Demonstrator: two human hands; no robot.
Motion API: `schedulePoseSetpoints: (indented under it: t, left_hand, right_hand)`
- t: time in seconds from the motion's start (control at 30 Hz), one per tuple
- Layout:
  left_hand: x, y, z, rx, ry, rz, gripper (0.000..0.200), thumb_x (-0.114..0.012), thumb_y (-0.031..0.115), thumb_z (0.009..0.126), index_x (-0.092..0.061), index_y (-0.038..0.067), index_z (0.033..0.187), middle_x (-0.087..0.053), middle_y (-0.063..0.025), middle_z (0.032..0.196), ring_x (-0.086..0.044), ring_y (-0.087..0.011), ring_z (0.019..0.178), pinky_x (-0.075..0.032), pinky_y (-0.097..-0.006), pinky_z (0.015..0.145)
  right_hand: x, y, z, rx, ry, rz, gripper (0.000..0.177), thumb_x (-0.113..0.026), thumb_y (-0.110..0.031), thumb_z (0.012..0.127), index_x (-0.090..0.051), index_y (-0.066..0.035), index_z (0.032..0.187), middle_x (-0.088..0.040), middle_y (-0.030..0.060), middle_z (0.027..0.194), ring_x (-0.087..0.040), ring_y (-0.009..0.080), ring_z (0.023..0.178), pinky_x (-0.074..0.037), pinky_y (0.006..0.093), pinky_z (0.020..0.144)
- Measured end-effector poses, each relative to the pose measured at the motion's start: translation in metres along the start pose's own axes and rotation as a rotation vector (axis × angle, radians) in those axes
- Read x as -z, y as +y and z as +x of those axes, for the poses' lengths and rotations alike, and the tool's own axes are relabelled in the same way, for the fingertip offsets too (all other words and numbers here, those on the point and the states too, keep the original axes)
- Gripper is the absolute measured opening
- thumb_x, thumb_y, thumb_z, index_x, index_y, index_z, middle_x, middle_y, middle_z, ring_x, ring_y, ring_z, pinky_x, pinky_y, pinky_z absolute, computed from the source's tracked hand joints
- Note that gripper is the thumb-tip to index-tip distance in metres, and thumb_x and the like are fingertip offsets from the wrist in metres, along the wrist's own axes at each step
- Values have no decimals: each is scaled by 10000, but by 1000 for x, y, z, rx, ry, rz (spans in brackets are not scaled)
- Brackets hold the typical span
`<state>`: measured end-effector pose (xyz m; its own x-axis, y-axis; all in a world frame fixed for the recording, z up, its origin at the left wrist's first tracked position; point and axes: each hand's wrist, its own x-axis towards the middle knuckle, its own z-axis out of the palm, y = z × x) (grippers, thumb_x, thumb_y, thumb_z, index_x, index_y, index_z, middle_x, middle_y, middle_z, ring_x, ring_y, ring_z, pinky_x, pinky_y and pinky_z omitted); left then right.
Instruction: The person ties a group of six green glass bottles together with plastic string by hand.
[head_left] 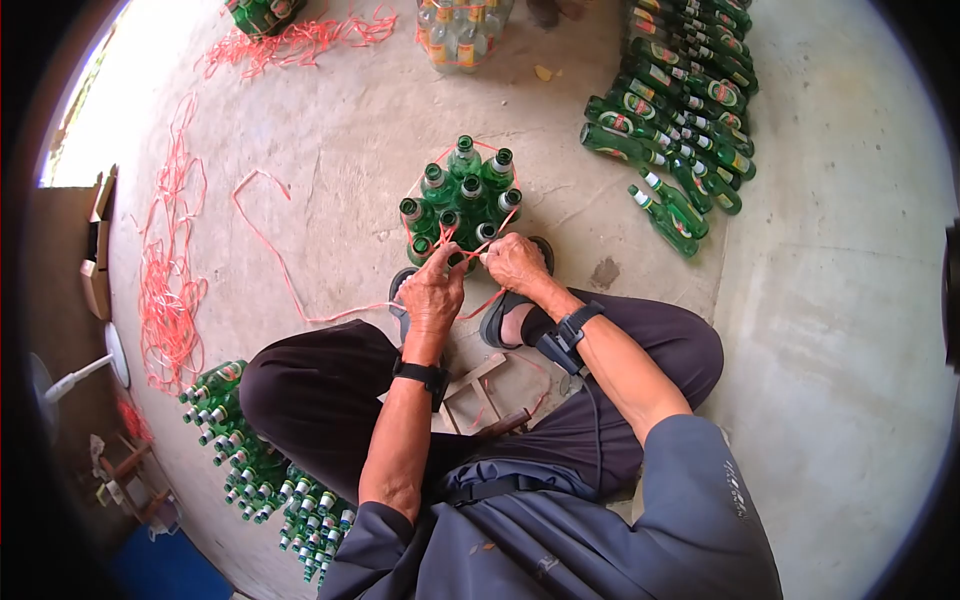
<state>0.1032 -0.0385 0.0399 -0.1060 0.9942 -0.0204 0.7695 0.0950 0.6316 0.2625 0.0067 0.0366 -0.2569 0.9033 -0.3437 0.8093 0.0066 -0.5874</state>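
Observation:
A cluster of upright green glass bottles (470, 190) stands on the floor in front of my feet. Pink plastic twine (478, 250) runs around the cluster and crosses at its near side. My left hand (433, 290) pinches the twine at the front bottles, fingers closed. Just to the right, my right hand (517, 264) is also closed on the twine. A strand stretches between the two hands, and a loose tail trails left across the floor. The nearest bottles are partly hidden behind my fingers.
Many green bottles (690, 100) lie in rows at the upper right. More bundled green bottles (235, 440) stand at the lower left. A heap of pink twine (170, 290) lies at left. Clear bottles (465, 35) stand at the top. A white fan (85, 375) is far left.

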Motion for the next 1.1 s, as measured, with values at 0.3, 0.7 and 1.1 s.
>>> schedulePoseSetpoints:
  t: [0.3, 0.7, 1.1]
  left_hand:
    - [15, 10, 19, -13, -180, 0, 183, -637, 263, 816, -646, 126, 937, -670, -140, 854, -639, -356, 745, -491, -452, 617]
    - [11, 22, 84, -473, -557, 340, 226, -555, 110, 774, -722, 189, 905, -657, -114, 803, -641, -313, 725, -504, -421, 635]
    - [-4, 35, 98, -584, -813, 751, 163, -566, 147, 784, -726, 114, 791, -682, -137, 790, -679, -292, 778, -544, -389, 661]
  right_hand:
    - [-18, 23, -4, -21, 98, 84, 279, -585, -268, 830, -664, -28, 713, -645, 237, 765, -641, 401, 750, -505, 478, 717]
    - [-70, 32, 16, -407, 136, 545, 343, -651, -430, 773, -719, -93, 785, -662, 180, 705, -662, 341, 706, -500, 421, 654]
    - [-126, 53, 34, -133, 192, 381, 247, -613, -303, 799, -684, -67, 778, -650, 157, 699, -657, 299, 649, -495, 412, 592]
